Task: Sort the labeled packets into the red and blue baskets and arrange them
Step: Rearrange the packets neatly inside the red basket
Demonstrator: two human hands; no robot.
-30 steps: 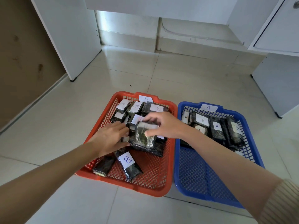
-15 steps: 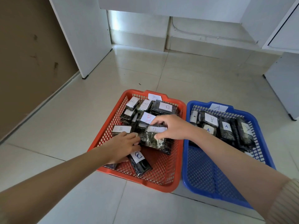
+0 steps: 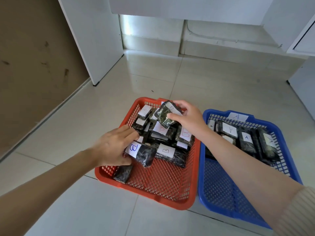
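I am sorting in the red plastic mesh basket (image 3: 146,195)
My right hand (image 3: 189,116) is pinching a dark shiny packet (image 3: 166,115) over the far pile; my left hand (image 3: 112,147) is gripping a B-labelled dark packet (image 3: 141,154) near the left wall; A-labelled packets (image 3: 247,140) are lying in the blue plastic basket (image 3: 203,114)

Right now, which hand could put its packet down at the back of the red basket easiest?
The right hand. It grips a lifted packet over the far end of the red basket. The left hand holds a B packet nearer the front left.
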